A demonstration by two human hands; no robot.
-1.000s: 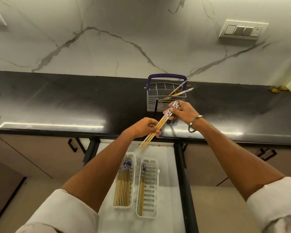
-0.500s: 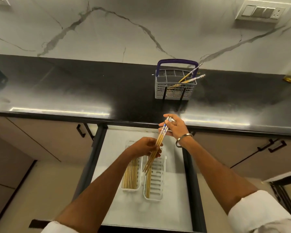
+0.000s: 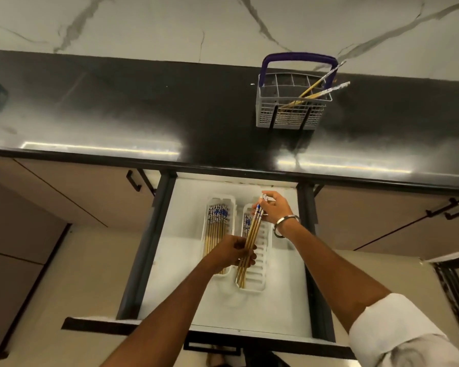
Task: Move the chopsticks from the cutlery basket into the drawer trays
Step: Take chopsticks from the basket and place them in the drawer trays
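Holding chopsticks [image 3: 250, 241] between both hands, seemingly low over right tray [image 3: 260, 260]

Both hands [image 3: 252, 234] lowered chopstick bundle [image 3: 249, 242] from counter height into right tray [image 3: 260, 260], tips now inside

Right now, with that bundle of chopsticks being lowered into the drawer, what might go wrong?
The held chopsticks are pinched only at their two ends by the left hand and right hand, so one could slip out beside the right tray. They might also land crooked across the chopsticks already in it. Some remain in the basket.
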